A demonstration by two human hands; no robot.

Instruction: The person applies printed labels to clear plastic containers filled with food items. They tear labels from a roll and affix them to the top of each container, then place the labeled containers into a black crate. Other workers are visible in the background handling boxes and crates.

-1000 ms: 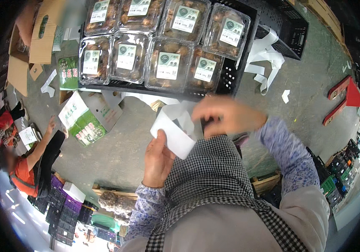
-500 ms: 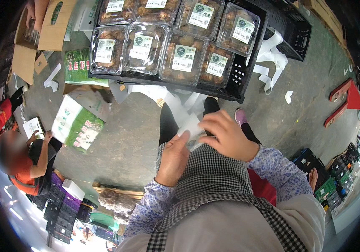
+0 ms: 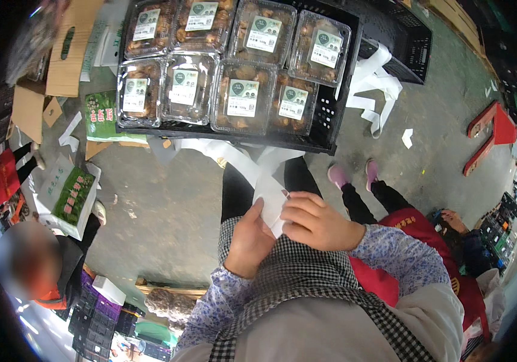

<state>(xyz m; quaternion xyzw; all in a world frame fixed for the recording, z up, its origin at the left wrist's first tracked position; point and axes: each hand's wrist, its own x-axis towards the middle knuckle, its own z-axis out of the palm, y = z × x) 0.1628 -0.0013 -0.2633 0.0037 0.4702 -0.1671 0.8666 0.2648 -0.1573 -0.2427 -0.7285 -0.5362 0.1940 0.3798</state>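
Observation:
A long white paper strip (image 3: 268,196), like label backing tape, hangs down from the crate side to my hands. My left hand (image 3: 250,242) is closed on its lower end, the thumb lying on top. Beside it my right hand (image 3: 318,224) has its fingers curled in a pinch at the strip's right edge; whether a label is between them is hidden. Ahead stands a black plastic crate (image 3: 329,128). Several clear plastic clamshell boxes (image 3: 242,122) of brownish food sit in it in two visible rows, white-and-green labels on their lids.
Loose white strips (image 3: 385,90) lie on the floor by another black crate (image 3: 418,51). Open brown cartons (image 3: 59,81) are at the upper left. A co-worker (image 3: 74,259) is near a green-and-white carton (image 3: 71,199). Another person's red apron (image 3: 412,226) shows at right, near a red pallet jack (image 3: 493,130).
My right fingers have come down from spread above the strip to a pinch at its edge. The co-worker's green-and-white carton has moved left. A person at right shows more.

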